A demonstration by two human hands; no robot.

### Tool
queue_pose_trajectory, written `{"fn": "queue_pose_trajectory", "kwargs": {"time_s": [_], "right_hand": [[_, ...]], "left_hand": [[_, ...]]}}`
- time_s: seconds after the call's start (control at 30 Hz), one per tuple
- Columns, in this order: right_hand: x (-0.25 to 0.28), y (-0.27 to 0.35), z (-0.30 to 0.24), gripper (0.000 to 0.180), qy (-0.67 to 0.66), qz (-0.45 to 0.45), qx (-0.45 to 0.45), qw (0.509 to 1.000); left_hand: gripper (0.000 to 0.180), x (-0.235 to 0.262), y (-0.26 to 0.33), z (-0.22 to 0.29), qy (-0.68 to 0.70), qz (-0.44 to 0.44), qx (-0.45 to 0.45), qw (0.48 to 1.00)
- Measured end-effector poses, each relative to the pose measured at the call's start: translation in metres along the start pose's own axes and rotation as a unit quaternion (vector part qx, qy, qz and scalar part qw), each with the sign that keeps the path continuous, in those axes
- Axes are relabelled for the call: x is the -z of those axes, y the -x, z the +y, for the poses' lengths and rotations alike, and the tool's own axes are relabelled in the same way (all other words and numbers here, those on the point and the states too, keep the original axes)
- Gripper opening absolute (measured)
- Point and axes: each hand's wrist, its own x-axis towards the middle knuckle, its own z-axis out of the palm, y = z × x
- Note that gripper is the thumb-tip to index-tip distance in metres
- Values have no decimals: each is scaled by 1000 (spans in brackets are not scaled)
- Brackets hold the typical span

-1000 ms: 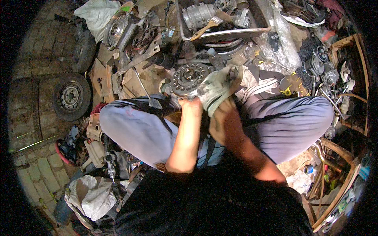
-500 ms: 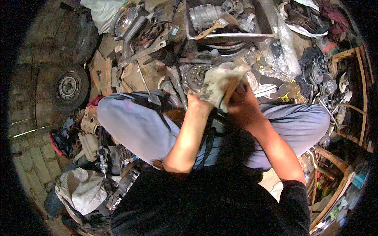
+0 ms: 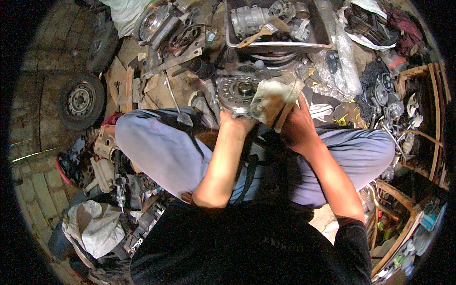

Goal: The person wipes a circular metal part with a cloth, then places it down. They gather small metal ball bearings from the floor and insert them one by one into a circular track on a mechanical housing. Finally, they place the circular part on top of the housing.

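Note:
Between my knees I hold up a round metal part (image 3: 231,100) with a ring of holes around a dark hub. My left hand (image 3: 236,121) grips its near edge, the fingers mostly hidden beneath it. A stained, whitish rag (image 3: 275,97) is bunched in my right hand (image 3: 299,126). The rag lies against the right side of the metal part and covers some of its rim.
Ahead stands a dark tray (image 3: 280,46) with metal parts and a wooden-handled brush (image 3: 259,34). A flat-ended metal tool (image 3: 177,102) lies left of my hands. A wheel (image 3: 80,103) leans at the left; wooden framing (image 3: 434,118) stands at the right.
The rag has shifted slightly, and the hub and more of the ring of holes now show. Both hands keep their hold. The view has moved a little.

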Motion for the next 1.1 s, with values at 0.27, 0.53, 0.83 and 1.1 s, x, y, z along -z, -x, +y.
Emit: {"fn": "queue_pose_trajectory", "kwargs": {"time_s": [0.27, 0.53, 0.83, 1.1], "right_hand": [[-9, 8, 9, 46, -90, 116, -106, 984], [-14, 2, -33, 36, -241, 111, -226, 937], [-26, -2, -64, 48, -47, 93, -120, 987], [-28, 0, -67, 52, -21, 63, -134, 989]], "left_hand": [[58, 23, 4, 41, 512, -42, 308, 801], [62, 30, 0, 41, 563, -33, 303, 768], [78, 4, 6, 12, 49, -110, -22, 992], [57, -44, 10, -22, -129, 183, -286, 932]]}}
